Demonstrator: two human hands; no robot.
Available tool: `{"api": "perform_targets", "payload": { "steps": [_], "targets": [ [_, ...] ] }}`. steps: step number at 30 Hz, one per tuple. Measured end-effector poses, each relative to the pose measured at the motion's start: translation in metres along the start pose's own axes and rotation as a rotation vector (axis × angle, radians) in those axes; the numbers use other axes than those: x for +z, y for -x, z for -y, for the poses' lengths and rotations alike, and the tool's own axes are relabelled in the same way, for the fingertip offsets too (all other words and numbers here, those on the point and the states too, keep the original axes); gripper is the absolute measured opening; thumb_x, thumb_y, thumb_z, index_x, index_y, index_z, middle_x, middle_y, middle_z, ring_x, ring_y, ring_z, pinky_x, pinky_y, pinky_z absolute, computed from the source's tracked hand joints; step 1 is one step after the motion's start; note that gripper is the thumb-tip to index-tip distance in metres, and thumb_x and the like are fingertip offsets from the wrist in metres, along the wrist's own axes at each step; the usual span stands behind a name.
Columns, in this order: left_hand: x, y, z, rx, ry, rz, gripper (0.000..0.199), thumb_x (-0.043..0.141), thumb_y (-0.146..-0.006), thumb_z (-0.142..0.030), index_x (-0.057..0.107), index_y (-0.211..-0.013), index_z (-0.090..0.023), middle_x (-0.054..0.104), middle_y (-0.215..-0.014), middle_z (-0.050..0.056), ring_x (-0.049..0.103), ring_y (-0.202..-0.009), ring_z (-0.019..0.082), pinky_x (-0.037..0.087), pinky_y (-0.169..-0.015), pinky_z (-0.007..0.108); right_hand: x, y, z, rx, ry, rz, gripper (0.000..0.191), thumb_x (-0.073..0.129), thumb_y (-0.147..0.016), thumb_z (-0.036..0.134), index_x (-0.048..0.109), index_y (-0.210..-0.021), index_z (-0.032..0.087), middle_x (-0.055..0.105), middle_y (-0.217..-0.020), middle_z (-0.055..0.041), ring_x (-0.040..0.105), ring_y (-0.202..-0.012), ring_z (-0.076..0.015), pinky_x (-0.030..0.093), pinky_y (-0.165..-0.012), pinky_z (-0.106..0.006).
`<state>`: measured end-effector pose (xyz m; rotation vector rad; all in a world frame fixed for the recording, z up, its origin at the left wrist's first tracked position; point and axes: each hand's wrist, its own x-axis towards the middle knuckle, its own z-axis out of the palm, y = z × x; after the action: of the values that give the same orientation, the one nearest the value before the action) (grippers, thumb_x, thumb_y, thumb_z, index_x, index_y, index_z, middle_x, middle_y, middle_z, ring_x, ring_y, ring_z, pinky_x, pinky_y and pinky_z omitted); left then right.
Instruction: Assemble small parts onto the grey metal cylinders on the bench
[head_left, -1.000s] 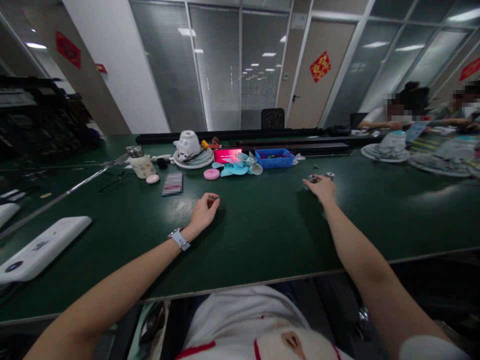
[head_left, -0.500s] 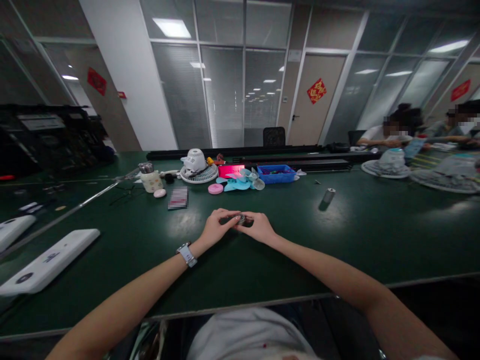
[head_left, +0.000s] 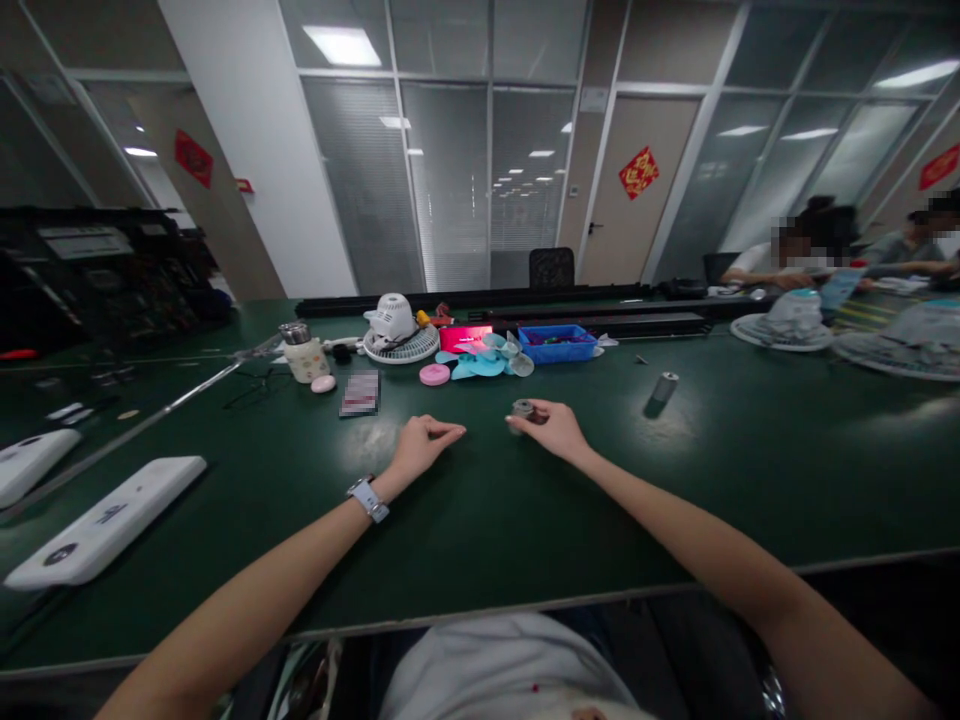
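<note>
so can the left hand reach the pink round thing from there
Probably yes: the left hand is just short of the pink round thing, nothing seems to stand between them, and it shows no held object.

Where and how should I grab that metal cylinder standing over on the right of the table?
Probably pinch the metal cylinder across its upper side wall, coming from the near side: it seems to stand upright, its rounded wall exposed toward you.

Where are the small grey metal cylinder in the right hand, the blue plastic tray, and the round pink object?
Small grey metal cylinder (head_left: 523, 408): head view, its exposed upper end.
Blue plastic tray (head_left: 562, 352): head view, its front wall.
Round pink object (head_left: 434, 373): head view, its top.
</note>
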<state>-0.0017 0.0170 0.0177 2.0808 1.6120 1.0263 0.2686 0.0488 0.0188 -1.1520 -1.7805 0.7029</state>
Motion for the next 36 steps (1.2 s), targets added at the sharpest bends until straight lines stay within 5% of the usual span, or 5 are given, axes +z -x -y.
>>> {"api": "perform_targets", "payload": {
  "steps": [11,18,22,27,36],
  "targets": [
    [0.006,0.007,0.006,-0.018,-0.054,0.020,0.047,0.055,-0.086,-0.057,0.075,-0.114,-0.024,0.068,-0.075,0.005,0.058,-0.068,0.020,0.042,-0.065,0.031,-0.141,-0.031,-0.089,0.543,0.648,-0.496,0.049,0.064,-0.082,0.056,0.072,-0.111,0.018,0.073,-0.107,-0.0168,0.068,-0.102,-0.0325,0.052,-0.084,-0.041],
    [0.006,0.008,0.000,-0.127,0.075,-0.154,0.044,0.048,-0.089,-0.047,0.073,-0.107,-0.016,0.073,-0.086,0.007,0.061,-0.073,0.020,0.044,-0.064,0.029,-0.084,-0.020,-0.044,0.176,0.746,-0.672,0.069,0.070,-0.079,0.038,0.048,-0.138,0.010,0.052,-0.142,-0.0211,0.046,-0.132,-0.0332,0.031,-0.109,-0.050],
    [0.006,0.008,-0.001,-0.139,0.093,-0.147,0.041,0.048,-0.089,-0.045,0.072,-0.104,-0.015,0.073,-0.085,0.007,0.062,-0.073,0.020,0.044,-0.065,0.029,0.002,0.001,0.006,-0.282,0.553,-0.054,0.044,0.057,-0.092,0.044,0.063,-0.129,0.021,0.059,-0.138,-0.0114,0.050,-0.130,-0.0247,0.034,-0.109,-0.043],
    [0.006,0.008,-0.001,-0.132,0.101,-0.156,0.036,0.049,-0.089,-0.042,0.070,-0.102,-0.015,0.073,-0.089,0.008,0.064,-0.077,0.020,0.046,-0.068,0.030,0.073,0.015,0.030,-0.280,0.485,0.240,0.039,0.062,-0.089,0.053,0.073,-0.116,0.029,0.063,-0.135,-0.0069,0.051,-0.129,-0.0281,0.039,-0.105,-0.047],
    [0.008,0.007,0.002,-0.147,0.094,-0.117,0.039,0.048,-0.089,-0.047,0.069,-0.102,-0.017,0.071,-0.085,0.007,0.063,-0.074,0.020,0.044,-0.066,0.030,-0.018,-0.015,0.001,-0.269,0.616,-0.130,0.023,0.059,-0.094,0.037,0.077,-0.103,0.026,0.073,-0.116,-0.0040,0.062,-0.114,-0.0234,0.041,-0.101,-0.040]
  ]
}}
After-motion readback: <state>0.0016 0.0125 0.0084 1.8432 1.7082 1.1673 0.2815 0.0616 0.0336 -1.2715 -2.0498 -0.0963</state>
